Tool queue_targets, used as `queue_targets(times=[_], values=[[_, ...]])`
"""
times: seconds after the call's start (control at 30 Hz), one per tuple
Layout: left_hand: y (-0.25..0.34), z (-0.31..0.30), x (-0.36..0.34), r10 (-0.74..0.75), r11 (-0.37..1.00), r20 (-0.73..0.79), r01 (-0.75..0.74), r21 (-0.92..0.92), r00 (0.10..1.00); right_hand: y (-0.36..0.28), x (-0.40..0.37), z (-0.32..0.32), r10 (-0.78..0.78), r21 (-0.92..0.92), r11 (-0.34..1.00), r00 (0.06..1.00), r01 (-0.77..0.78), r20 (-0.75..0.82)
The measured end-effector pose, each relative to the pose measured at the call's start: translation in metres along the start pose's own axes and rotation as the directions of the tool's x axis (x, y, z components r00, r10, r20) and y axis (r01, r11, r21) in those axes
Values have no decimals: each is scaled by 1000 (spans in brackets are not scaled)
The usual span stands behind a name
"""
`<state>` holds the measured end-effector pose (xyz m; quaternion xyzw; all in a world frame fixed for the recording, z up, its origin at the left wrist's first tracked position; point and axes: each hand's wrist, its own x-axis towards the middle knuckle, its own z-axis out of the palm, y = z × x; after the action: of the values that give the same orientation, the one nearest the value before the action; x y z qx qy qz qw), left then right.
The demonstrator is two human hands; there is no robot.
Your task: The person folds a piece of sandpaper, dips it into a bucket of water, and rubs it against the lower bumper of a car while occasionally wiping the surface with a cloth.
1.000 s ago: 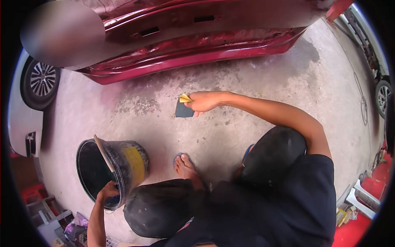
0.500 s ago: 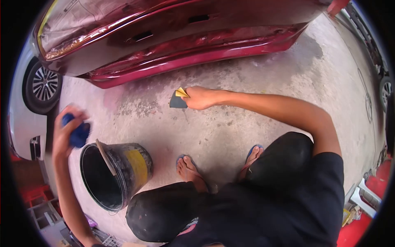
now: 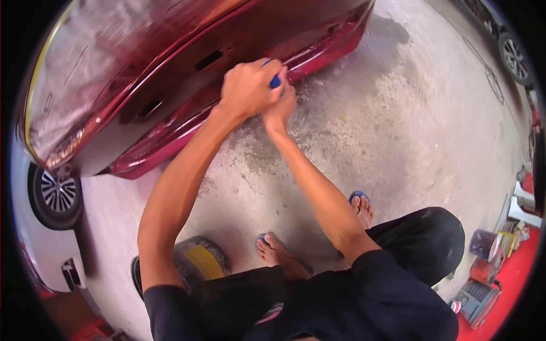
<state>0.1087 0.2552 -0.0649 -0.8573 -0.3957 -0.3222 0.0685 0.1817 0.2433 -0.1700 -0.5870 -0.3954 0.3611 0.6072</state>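
Both hands meet near the lower edge of the dark red car panel (image 3: 187,85). My left hand (image 3: 245,88) is closed round a blue cloth (image 3: 275,81), of which only small parts show between the fingers. Right beside it, my right hand (image 3: 281,105) is up against the cloth, its fingers blurred and partly covered by the left hand. The folded sandpaper and dark pad are not visible now.
A black bucket with a yellow patch (image 3: 202,258) stands by my left knee. The white car's wheel (image 3: 57,193) is at the left. Paint cans (image 3: 485,244) and a grey case (image 3: 476,301) stand at the right on red.
My left hand has swung from above the bucket up to the panel with the blue cloth. My right hand has come up beside it. The view has turned and moved closer to the panel.
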Motion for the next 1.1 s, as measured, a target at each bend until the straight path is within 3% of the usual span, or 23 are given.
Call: queue_targets(times=[0.07,0.13,0.17,0.2,0.27,0.37,0.47,0.53,0.57,0.6,0.7,0.77,0.83,0.9,0.97,1.03,1.1], values=[[2,-33,-9,125,992,-69,-124,21,990,39,17,-6,-261,-87,965,934,247,-245],[-7,-63,-30,5,999,33,-7,33,999,57,23,7,-357,-182,932,879,313,-316],[-14,-73,-41,-33,999,51,33,-4,998,60,25,20,-411,-232,908,845,348,-342],[-19,-82,-52,-91,996,77,91,-2,993,56,3,34,-448,-396,845,880,358,-160],[-18,-91,-72,-234,971,81,237,-26,969,56,-51,76,-274,-598,739,949,311,156],[-4,-122,-104,-351,932,247,361,3,903,58,-71,81,-204,-594,755,960,278,190],[35,-177,-121,-484,860,414,506,62,771,70,-62,65,-204,-500,792,924,350,324],[70,-209,-121,-609,776,449,610,164,654,69,-58,63,-167,-555,764,932,328,321],[84,-221,-119,-604,777,487,602,183,631,67,-57,63,-144,-581,751,937,313,319],[95,-231,-128,-607,774,494,604,190,622,64,-52,64,-132,-719,631,954,291,271],[115,-231,-131,-556,809,580,548,213,595,54,-61,76,-85,-629,754,978,188,190],[115,-202,-122,-483,845,586,521,117,651,55,-66,79,-100,-668,712,972,218,210],[110,-198,-129,-473,855,627,495,157,618,54,-57,65,-113,-693,680,968,239,224],[100,-206,-138,-490,850,643,488,200,589,50,-14,42,-208,-716,664,973,217,103],[92,-214,-143,-535,788,632,601,134,560,53,37,21,-258,-679,717,965,160,-46],[88,-217,-138,-579,729,618,678,99,532,49,27,30,-233,-730,667,972,152,-10],[85,-205,-127,-559,746,595,663,58,577,49,-3,48,-209,-744,640,975,190,68]])
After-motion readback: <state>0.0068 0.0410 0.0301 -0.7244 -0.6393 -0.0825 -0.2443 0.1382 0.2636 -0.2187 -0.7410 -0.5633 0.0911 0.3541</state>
